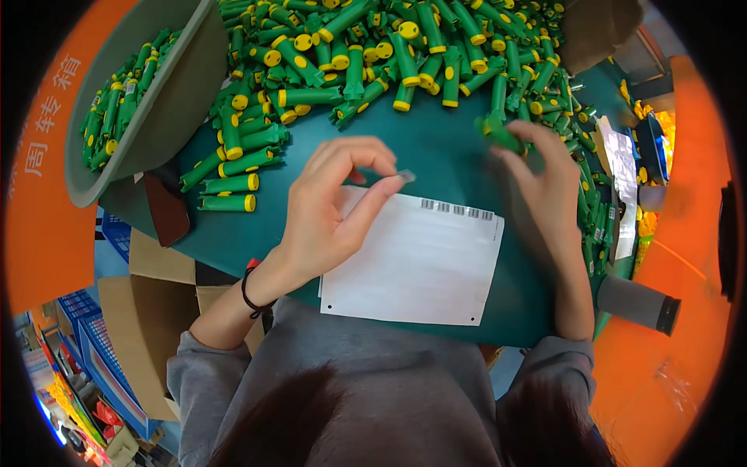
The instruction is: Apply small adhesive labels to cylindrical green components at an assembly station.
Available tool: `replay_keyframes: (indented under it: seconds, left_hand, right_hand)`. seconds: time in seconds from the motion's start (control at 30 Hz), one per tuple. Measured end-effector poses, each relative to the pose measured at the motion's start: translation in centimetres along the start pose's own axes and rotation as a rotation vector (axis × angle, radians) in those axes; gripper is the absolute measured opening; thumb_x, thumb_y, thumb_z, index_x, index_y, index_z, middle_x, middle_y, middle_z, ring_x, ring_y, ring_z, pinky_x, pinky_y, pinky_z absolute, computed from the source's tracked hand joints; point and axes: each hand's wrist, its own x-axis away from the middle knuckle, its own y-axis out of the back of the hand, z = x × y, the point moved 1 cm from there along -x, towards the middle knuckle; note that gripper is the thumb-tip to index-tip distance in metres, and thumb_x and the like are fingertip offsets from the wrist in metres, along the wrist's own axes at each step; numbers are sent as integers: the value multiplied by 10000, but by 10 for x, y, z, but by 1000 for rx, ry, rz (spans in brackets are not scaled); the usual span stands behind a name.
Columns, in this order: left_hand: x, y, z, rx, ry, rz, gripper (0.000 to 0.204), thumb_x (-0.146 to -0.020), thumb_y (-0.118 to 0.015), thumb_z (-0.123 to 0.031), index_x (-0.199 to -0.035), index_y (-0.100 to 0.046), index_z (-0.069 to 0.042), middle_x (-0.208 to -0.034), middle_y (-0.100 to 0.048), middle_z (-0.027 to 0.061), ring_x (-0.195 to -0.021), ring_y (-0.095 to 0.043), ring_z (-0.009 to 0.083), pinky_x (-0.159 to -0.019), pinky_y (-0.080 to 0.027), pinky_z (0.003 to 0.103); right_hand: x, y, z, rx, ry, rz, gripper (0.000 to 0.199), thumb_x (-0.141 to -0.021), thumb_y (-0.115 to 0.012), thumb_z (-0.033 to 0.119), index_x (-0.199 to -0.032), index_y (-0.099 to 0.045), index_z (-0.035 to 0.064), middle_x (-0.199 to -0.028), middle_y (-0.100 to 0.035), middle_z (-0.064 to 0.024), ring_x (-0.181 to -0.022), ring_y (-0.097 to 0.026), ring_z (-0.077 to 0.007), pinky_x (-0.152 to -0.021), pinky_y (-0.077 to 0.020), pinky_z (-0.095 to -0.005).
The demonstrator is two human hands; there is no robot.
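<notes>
My left hand pinches a small, pale label between thumb and forefinger, above the top edge of a white label sheet. One row of small barcode stickers runs along the sheet's upper right edge; the rest of its face is bare. To the right, my right hand has its thumb and fingers around a green plastic tube, somewhat smeared by motion. That tube is at the near edge of a big heap of green tubes with yellow ends.
A grey-green tub with more tubes stands tilted at the left. Several tubes lie in a row beside it. An open cardboard box is below left. A grey cylinder and a stack of label sheets sit at right.
</notes>
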Motion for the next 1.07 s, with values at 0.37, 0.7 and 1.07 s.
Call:
replay_keyframes:
  seconds: [0.37,0.7,1.07]
  left_hand:
    - [3,-10,-27,404,228,87,564,-831,-793,22,-1312,-503,-22,-1179,-674,129,-1067,-659,179,-954,-521,325]
    - [-7,-2,-56,194,117,193,94,-860,-761,-26,-920,-689,-16,-1049,-713,108,-987,-665,186,-888,-513,322]
    - [-12,4,-63,68,190,303,85,-870,-753,-37,-916,-690,-2,-960,-733,90,-915,-695,194,-863,-525,306]
  right_hand:
    - [49,-2,60,-1021,-170,226,352,-841,-750,-72,-1181,-679,-14,-1185,-651,-126,-1072,-655,-204,-874,-572,-324]
    - [56,2,64,-1186,-199,281,388,-824,-737,-135,-1189,-638,-49,-1256,-586,-149,-1163,-624,-236,-1014,-557,-370]
    - [54,9,68,-1142,-195,335,410,-799,-763,-135,-1183,-651,-44,-1252,-589,-148,-1143,-634,-235,-1004,-581,-357]
